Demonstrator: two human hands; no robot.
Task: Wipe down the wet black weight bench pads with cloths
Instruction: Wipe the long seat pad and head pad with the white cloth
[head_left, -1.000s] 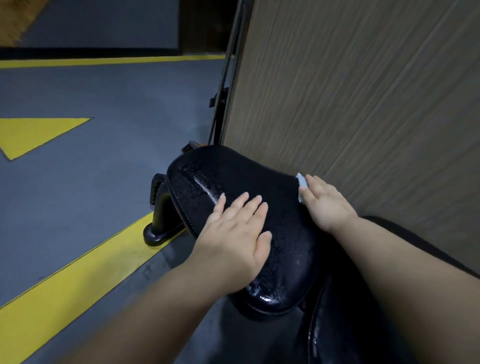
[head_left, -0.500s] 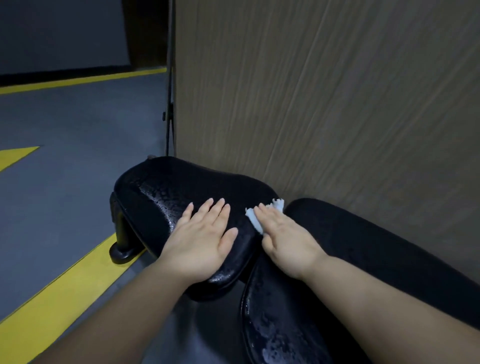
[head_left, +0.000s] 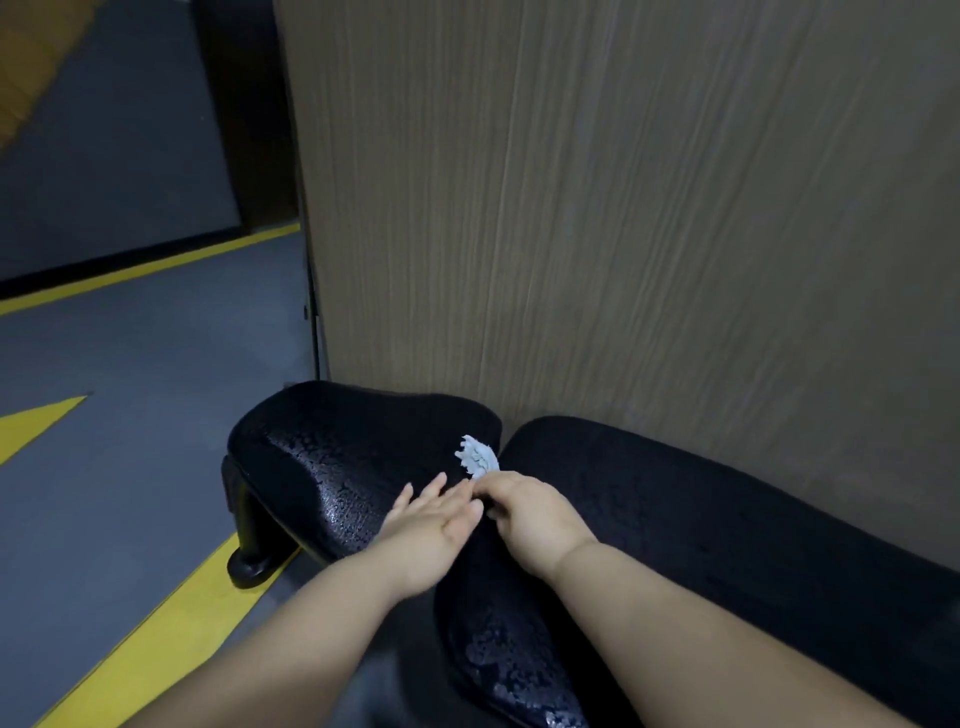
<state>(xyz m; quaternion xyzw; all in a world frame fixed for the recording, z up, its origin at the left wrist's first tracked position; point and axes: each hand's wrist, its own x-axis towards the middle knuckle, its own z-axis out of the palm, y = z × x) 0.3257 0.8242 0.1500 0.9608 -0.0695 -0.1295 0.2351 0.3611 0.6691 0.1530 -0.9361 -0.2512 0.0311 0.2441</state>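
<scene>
1. The seat pad (head_left: 332, 457), black and beaded with water, stands against a wood-grain panel (head_left: 623, 234).
2. The back pad (head_left: 675, 519) lies just right of the seat pad, also wet along its near edge.
3. The left hand (head_left: 431, 525) rests flat on the seat pad's near right corner, fingers straight and apart, holding nothing.
4. The right hand (head_left: 530, 514), at the seat pad's right edge, curls its fingers round a pale blue cloth (head_left: 477, 457), which sticks out onto the seat pad.
5. A yellow floor stripe (head_left: 171, 639) runs left of the seat pad.
</scene>
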